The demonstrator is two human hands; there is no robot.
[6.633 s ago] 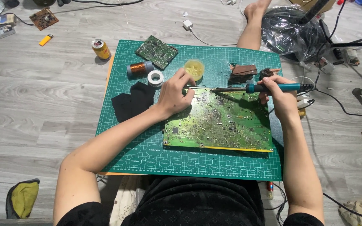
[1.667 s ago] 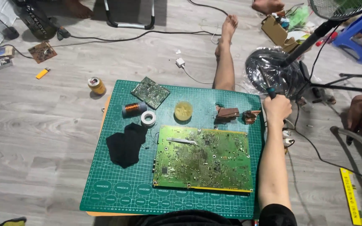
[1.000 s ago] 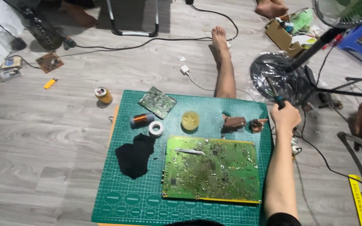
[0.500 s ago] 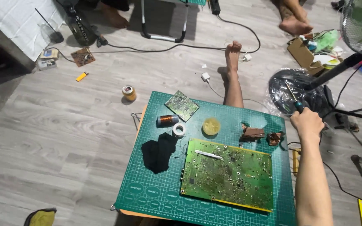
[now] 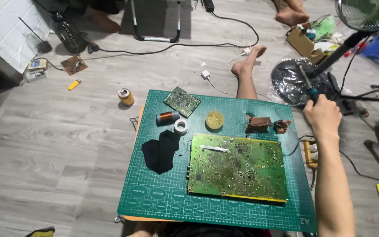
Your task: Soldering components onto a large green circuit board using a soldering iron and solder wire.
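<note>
While the right hand [image 5: 323, 116] is stretched out past the right edge of the green mat [image 5: 154, 193], its fingers are closed around a soldering iron [image 5: 308, 83]. The iron sticks up and away from the hand, over the floor near the black fan base [image 5: 286, 81]. The left hand is not in sight, so I cannot tell what its fingers are doing.

The mat lies on the grey wood floor [image 5: 44, 145]. A big green board [image 5: 237, 166] takes up the near right part of the mat. A pair of white tweezers [image 5: 215, 149] lies on the board, near its far left corner. Just left of the board is a black cloth [image 5: 161, 150].

Along the far edge of the mat there is a small board [image 5: 181, 101] at the left. Next to it sits a copper coil [image 5: 167, 116], and a white tape roll [image 5: 181, 126] is just beside that. A round yellow tub [image 5: 214, 119] sits in the middle. Two brown bits [image 5: 259, 123] lie further right, close to the hand.

Off the mat, a small can [image 5: 126, 96] stands on the floor near the far left corner. A yellow lighter [image 5: 74, 84] lies further off. A bare foot [image 5: 248, 63] rests on the floor beyond the far edge of the mat.
</note>
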